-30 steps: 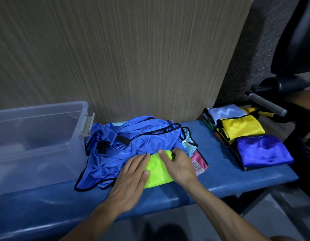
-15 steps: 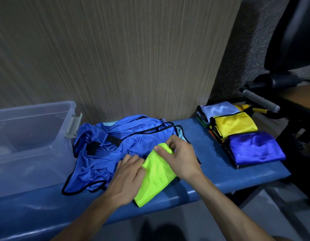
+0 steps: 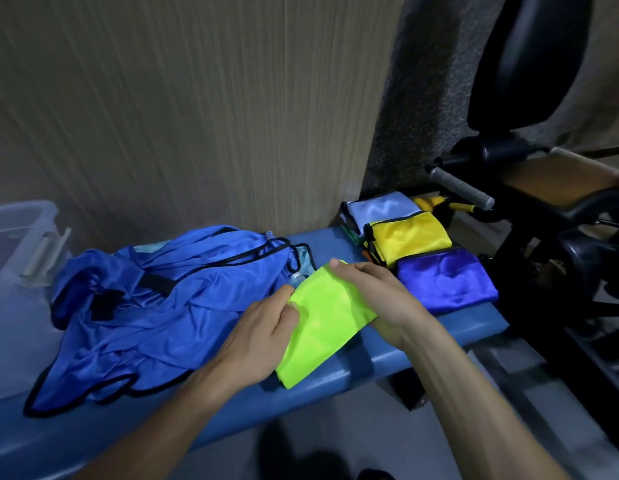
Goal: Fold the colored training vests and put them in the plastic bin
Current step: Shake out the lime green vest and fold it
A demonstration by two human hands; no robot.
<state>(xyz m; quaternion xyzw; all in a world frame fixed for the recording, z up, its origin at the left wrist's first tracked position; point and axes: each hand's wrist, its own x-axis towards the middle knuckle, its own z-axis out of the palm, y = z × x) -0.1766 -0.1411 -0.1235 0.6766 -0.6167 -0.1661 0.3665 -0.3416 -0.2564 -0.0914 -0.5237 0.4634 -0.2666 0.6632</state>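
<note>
**Neon vest held at the centre of the blue desk**

At frame centre, the left hand (image 3: 263,327) and right hand (image 3: 381,299) each keep a closed grip on opposite edges of the folded neon-green vest (image 3: 322,323), above the blue desk (image 3: 474,323). A crumpled blue vest (image 3: 155,306) lies just left, touching it. The plastic bin (image 3: 20,237) stands at far left. Folded vests, white (image 3: 381,207), yellow (image 3: 408,235) and violet (image 3: 446,278), crowd the desk's right end, beside black gym equipment (image 3: 530,64).
</note>
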